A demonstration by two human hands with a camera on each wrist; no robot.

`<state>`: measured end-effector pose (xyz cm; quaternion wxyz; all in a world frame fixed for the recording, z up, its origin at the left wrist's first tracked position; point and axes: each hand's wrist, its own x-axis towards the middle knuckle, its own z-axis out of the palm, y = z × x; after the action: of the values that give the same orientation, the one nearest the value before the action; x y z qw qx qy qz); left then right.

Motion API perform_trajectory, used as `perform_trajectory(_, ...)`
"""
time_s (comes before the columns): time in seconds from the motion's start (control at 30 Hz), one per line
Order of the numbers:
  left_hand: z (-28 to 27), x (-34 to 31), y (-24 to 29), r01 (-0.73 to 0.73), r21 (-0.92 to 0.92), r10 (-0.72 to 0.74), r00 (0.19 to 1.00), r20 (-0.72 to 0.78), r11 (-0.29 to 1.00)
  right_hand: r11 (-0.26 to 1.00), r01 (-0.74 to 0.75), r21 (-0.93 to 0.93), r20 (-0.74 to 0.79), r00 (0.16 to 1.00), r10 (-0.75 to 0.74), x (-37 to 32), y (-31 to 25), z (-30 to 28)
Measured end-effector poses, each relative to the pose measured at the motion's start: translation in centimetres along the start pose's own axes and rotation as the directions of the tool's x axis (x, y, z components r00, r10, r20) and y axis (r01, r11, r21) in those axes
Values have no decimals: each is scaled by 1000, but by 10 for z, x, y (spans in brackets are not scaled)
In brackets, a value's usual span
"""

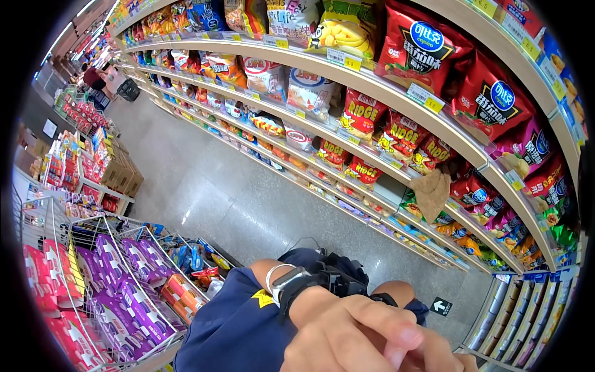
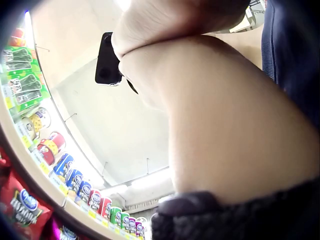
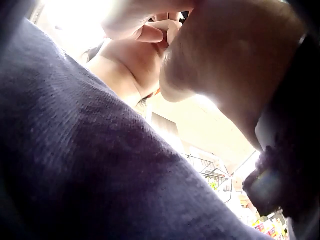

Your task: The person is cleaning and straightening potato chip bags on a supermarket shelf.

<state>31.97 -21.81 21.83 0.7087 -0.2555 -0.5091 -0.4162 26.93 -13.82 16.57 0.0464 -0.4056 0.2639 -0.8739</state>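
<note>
At the bottom of the head view, my left hand [image 1: 347, 332] lies across the front of my body, its fingers loosely bent, with nothing seen in them. A watch [image 1: 290, 282], a pale band and a black strap circle that wrist. The right hand [image 1: 449, 356] is close against its fingertips, mostly hidden behind them and cut off by the frame. In the left wrist view, a black rounded rectangular device [image 2: 106, 60] shows beside bare skin. The right wrist view has skin and fingers [image 3: 150, 34] close up above dark blue cloth [image 3: 90, 140]; what they touch is hidden.
Curved shelves of chip bags [image 1: 427, 46] run along the right. A brown piece of sheet [image 1: 432, 193] hangs over a shelf edge. At left, wire baskets [image 1: 158, 307] hold purple and pink packs. Grey floor [image 1: 204, 186] lies between; a person [image 1: 99, 80] is far off.
</note>
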Motion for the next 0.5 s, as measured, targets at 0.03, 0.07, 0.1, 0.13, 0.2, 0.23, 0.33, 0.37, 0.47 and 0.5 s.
perform_trajectory(0.03,0,-2,-1,-9,20,9,1000,19,1000,1000,4,-23,1,1000,-4,2,1,-1)
perform_trajectory(0.07,0,-3,-2,-18,45,16,999,36,999,999,8,-50,9,1000,-8,3,2,-3)
perform_trajectory(0.1,0,-4,-3,-27,70,24,998,53,997,997,14,-73,12,1000,-13,4,2,-3)
perform_trajectory(0.13,-1,-5,-4,-38,89,32,997,67,995,996,14,-92,16,1000,-13,5,4,-5)
perform_trajectory(0.2,-2,-4,-6,-71,132,59,994,96,989,993,16,-115,21,1000,-14,6,4,-9)
perform_trajectory(0.23,-3,-5,-8,-84,150,69,992,103,985,992,17,-129,23,1000,-14,7,5,-11)
perform_trajectory(0.33,-6,-4,-12,-127,189,104,986,129,974,984,33,-173,18,999,-31,11,5,-18)
perform_trajectory(0.37,-6,-4,-13,-143,193,118,984,132,971,982,41,-184,16,999,-39,13,5,-21)
perform_trajectory(0.47,-2,-5,-17,-176,196,153,980,125,965,966,70,-248,22,998,-67,13,6,-26)
perform_trajectory(0.5,0,-5,-19,-188,187,168,979,119,964,958,86,-273,27,996,-82,14,6,-28)
